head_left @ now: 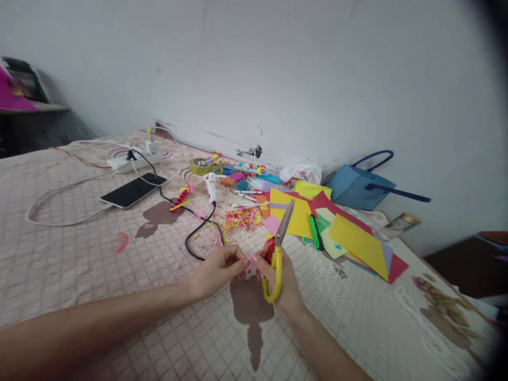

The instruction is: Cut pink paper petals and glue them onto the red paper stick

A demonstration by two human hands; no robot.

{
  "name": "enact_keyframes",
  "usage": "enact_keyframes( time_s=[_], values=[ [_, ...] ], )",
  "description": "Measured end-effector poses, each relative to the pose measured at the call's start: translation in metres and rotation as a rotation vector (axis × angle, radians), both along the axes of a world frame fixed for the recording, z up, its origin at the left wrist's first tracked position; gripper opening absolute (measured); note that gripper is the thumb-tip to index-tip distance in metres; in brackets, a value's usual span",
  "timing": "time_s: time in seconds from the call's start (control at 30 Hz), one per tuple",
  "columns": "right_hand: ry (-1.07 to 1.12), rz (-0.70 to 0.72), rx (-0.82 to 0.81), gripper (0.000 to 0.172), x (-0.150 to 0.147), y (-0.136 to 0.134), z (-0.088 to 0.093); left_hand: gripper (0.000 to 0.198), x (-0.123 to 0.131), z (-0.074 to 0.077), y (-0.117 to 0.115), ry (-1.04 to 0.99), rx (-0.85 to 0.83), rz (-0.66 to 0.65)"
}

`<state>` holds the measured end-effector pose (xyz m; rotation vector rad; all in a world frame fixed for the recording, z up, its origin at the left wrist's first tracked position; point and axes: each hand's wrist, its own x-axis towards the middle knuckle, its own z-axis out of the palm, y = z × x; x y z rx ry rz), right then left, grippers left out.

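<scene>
Near the middle of the view, my left hand (226,267) pinches one side of a small pink paper piece (250,263). From the other side, the fingertips of my right hand (283,283) touch the same piece. Scissors (277,254) with a yellow and a red handle are held in my right hand, blades pointing up and away. How the fingers sit in the handles is partly hidden. Just beyond my hands lies a heap of tiny coloured paper cuttings (239,219).
A white glue gun (211,188) with a black cord stands behind the cuttings. Coloured paper sheets (353,238), a green marker (316,232) and white string (329,270) lie right. Left are a tablet (133,190) and a power strip (135,160). A blue bag (357,185) stands by the wall.
</scene>
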<state>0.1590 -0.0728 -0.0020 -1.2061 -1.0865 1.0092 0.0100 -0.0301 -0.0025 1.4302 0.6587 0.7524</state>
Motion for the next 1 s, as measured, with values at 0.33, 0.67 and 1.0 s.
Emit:
enact_keyframes(
  time_s=[0.33,0.67,1.0],
  values=[
    [-0.002,-0.065,0.007,0.030,0.004,0.009,-0.005,0.027,-0.002,0.010,0.015,-0.017,0.009,0.030],
    [0.013,0.131,-0.004,0.034,0.008,0.026,0.002,0.026,0.009,0.019,0.053,-0.226,-0.250,0.170],
    [-0.294,0.176,-0.147,0.039,0.009,0.006,-0.012,0.023,-0.005,0.024,0.044,-0.302,-0.259,0.219]
  ],
)
